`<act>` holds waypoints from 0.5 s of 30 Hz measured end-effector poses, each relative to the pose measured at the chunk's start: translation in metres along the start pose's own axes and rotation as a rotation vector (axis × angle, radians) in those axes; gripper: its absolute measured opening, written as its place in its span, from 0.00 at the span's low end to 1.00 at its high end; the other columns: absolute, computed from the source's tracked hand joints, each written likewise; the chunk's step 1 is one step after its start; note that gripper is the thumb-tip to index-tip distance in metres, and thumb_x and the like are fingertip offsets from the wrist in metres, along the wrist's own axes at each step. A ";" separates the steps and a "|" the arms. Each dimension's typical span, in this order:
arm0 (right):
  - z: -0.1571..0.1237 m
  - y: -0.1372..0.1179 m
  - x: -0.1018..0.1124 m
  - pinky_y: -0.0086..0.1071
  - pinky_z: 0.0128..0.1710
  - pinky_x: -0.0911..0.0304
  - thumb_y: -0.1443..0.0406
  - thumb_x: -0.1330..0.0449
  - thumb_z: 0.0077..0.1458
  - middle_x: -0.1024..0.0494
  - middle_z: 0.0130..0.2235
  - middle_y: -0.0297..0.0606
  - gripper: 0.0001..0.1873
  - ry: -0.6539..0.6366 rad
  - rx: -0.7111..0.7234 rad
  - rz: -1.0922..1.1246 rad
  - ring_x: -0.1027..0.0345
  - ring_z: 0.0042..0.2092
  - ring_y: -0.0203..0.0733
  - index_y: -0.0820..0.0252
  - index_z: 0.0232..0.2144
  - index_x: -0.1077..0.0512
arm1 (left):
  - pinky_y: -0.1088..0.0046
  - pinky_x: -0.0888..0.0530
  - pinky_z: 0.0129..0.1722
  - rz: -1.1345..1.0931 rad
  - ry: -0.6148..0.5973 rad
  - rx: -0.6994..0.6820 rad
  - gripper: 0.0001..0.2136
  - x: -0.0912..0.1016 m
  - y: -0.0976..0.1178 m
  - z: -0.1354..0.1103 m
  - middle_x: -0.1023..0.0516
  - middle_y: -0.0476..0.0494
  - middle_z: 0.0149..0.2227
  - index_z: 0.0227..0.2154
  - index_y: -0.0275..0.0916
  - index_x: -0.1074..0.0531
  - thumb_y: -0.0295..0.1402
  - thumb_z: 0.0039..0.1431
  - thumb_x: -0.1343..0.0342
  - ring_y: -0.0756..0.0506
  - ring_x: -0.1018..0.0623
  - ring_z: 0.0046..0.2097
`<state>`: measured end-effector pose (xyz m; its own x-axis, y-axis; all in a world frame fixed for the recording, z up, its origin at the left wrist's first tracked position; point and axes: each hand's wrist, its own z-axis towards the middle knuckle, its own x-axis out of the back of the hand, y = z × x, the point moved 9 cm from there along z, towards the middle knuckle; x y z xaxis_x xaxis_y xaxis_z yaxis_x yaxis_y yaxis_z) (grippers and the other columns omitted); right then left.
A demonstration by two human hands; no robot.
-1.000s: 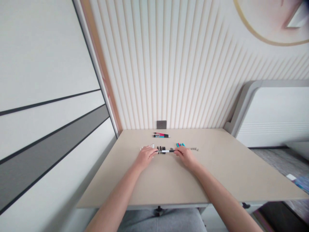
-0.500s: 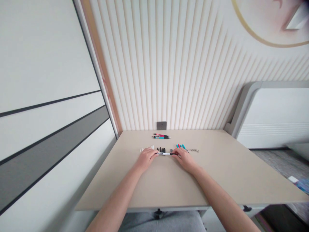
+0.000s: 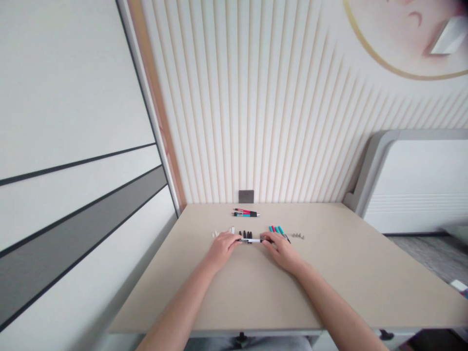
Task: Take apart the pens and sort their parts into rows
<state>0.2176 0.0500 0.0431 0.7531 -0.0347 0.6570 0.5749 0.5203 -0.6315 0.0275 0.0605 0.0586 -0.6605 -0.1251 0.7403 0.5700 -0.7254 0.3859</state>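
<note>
A white pen with black ends (image 3: 255,240) lies level between my two hands, low over the desk. My left hand (image 3: 220,249) pinches its left end, near the clip, and my right hand (image 3: 282,249) has its fingers closed round the black right end. Just behind the pen stand several small black pen parts (image 3: 245,234) in a row. Several blue and red pen parts (image 3: 276,229) lie behind my right hand, partly hidden by it. White and clear small parts (image 3: 231,229) are behind my left hand. Several tiny silvery pieces (image 3: 298,236) rest to the right.
Two or more assembled pens, red and blue with black (image 3: 246,213), lie farther back on the beige desk (image 3: 263,287). Behind the desk is a ribbed wall with a dark socket (image 3: 246,196). A white cabinet (image 3: 80,195) borders the left side; a headboard (image 3: 424,180) stands at right.
The head view has tilted up slightly, so the desk and hands appear lower. Both hands still hold the pen, and its right end looks slightly more covered by my right fingers.
</note>
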 end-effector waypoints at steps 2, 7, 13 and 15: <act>0.000 -0.001 -0.002 0.40 0.47 0.37 0.61 0.49 0.63 0.23 0.40 0.39 0.11 -0.027 0.000 0.005 0.31 0.44 0.45 0.55 0.41 0.28 | 0.67 0.29 0.43 -0.006 -0.007 -0.007 0.10 -0.001 0.001 0.000 0.20 0.44 0.36 0.42 0.42 0.24 0.36 0.66 0.50 0.45 0.24 0.39; 0.000 0.000 -0.002 0.38 0.43 0.36 0.60 0.45 0.60 0.23 0.40 0.39 0.11 -0.019 -0.032 0.021 0.30 0.41 0.45 0.54 0.45 0.30 | 0.68 0.29 0.42 0.001 -0.006 0.005 0.09 -0.001 0.001 -0.001 0.20 0.45 0.36 0.41 0.43 0.24 0.35 0.66 0.49 0.45 0.24 0.39; 0.000 -0.002 -0.006 0.37 0.40 0.35 0.62 0.46 0.60 0.23 0.39 0.39 0.08 -0.041 -0.023 0.005 0.30 0.40 0.45 0.54 0.40 0.29 | 0.68 0.29 0.42 0.021 -0.021 -0.009 0.09 -0.002 0.002 -0.002 0.20 0.46 0.37 0.42 0.43 0.25 0.35 0.66 0.49 0.45 0.24 0.40; 0.000 0.000 -0.007 0.37 0.40 0.35 0.61 0.45 0.60 0.23 0.40 0.39 0.10 -0.037 -0.030 0.014 0.29 0.40 0.46 0.53 0.44 0.30 | 0.68 0.29 0.42 0.024 -0.024 -0.004 0.09 -0.002 0.001 -0.002 0.20 0.46 0.37 0.43 0.43 0.25 0.35 0.66 0.49 0.45 0.24 0.40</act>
<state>0.2122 0.0503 0.0391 0.7488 0.0043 0.6628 0.5745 0.4944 -0.6523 0.0284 0.0587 0.0560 -0.6345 -0.1264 0.7625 0.5836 -0.7252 0.3654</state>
